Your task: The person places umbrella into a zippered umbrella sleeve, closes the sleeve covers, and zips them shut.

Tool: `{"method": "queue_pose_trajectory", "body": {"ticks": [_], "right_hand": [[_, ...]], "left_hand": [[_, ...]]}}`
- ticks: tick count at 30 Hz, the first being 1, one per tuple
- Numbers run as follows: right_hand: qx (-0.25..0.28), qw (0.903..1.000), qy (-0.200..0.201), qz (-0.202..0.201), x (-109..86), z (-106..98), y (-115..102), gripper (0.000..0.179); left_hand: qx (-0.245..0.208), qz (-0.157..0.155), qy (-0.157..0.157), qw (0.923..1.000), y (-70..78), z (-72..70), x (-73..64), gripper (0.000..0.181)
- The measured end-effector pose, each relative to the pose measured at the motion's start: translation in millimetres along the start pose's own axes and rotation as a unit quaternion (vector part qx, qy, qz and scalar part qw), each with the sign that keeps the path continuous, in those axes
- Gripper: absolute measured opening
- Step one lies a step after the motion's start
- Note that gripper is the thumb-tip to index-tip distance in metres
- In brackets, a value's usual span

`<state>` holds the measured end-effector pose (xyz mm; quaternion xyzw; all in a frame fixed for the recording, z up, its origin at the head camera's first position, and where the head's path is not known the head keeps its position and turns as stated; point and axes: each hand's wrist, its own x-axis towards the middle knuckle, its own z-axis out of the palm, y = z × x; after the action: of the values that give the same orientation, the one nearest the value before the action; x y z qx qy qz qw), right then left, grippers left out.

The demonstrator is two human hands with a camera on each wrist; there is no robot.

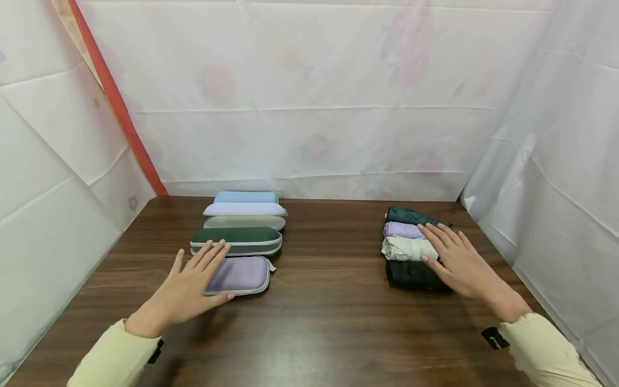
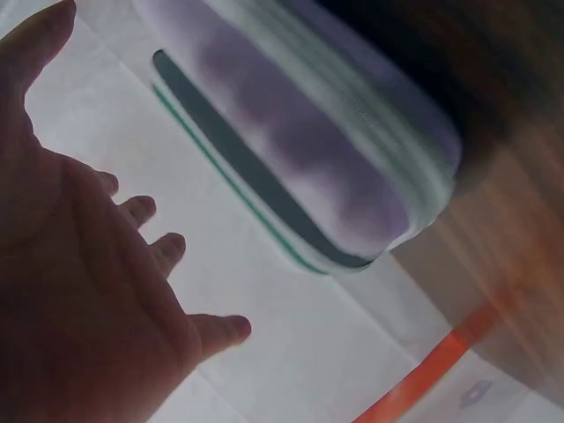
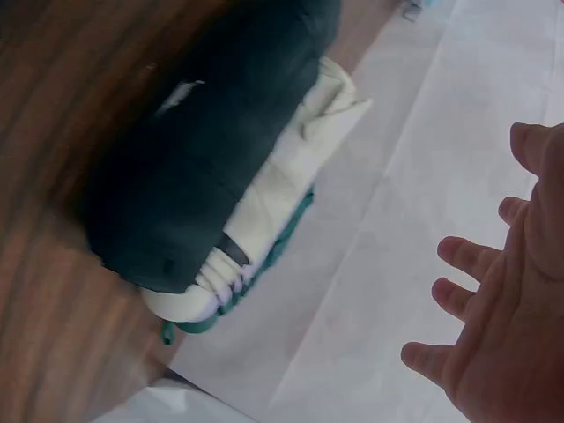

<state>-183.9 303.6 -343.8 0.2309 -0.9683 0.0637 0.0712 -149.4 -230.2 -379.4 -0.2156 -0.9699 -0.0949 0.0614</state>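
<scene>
My left hand (image 1: 186,290), its fingers straight and spread, hovers over the near lilac zip case (image 1: 240,275) without visibly gripping it. The left wrist view shows a gap between that palm and the lilac case (image 2: 291,132). Behind it in a row lie a dark green case (image 1: 242,235), a grey-green case (image 1: 244,222), a pale lavender case (image 1: 244,209) and a light blue case (image 1: 246,197). Over the right-hand row, my right hand (image 1: 461,266) is also spread. Beneath are what look like folded umbrellas: black (image 1: 411,275), white (image 1: 406,248), lilac (image 1: 402,230) and dark green (image 1: 411,215).
Both rows lie on a dark wood-grain table (image 1: 309,333), with bare wood between them. A white patterned sheet (image 1: 309,97) hangs behind, and further white sheeting (image 1: 570,188) flanks the right side. A red strip (image 1: 116,102) runs down the back left corner.
</scene>
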Motion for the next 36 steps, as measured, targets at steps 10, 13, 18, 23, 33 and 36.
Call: {"method": "queue_pose_trajectory", "body": {"ticks": [10, 13, 18, 23, 33, 36], "right_hand": [[0.009, 0.9991, 0.009, -0.040, -8.0, 33, 10, 0.059], [0.006, 0.9992, 0.002, -0.038, -11.1, 41, 13, 0.058], [-0.004, 0.9993, 0.003, -0.037, -14.4, 51, 19, 0.057], [-0.011, 0.9982, 0.016, -0.057, -14.6, 59, 24, 0.055], [-0.027, 0.9970, 0.014, -0.071, -12.4, 60, 26, 0.056], [-0.027, 0.9972, 0.013, -0.069, -11.6, 59, 26, 0.055]], "left_hand": [[-0.033, 0.022, -0.006, 0.9992, -9.1, 17.1, -1.1, 0.083], [-0.041, 0.022, -0.009, 0.9989, -11.2, 20.8, -1.9, 0.079], [-0.035, 0.022, -0.006, 0.9991, -14.6, 26.1, -2.3, 0.075], [-0.019, 0.017, -0.006, 0.9997, -17.0, 29.8, -2.7, 0.072], [0.026, 0.072, 0.054, 0.9956, -19.9, 35.9, -1.5, 0.067], [0.049, 0.110, 0.100, 0.9877, -21.6, 38.4, 0.0, 0.066]]}}
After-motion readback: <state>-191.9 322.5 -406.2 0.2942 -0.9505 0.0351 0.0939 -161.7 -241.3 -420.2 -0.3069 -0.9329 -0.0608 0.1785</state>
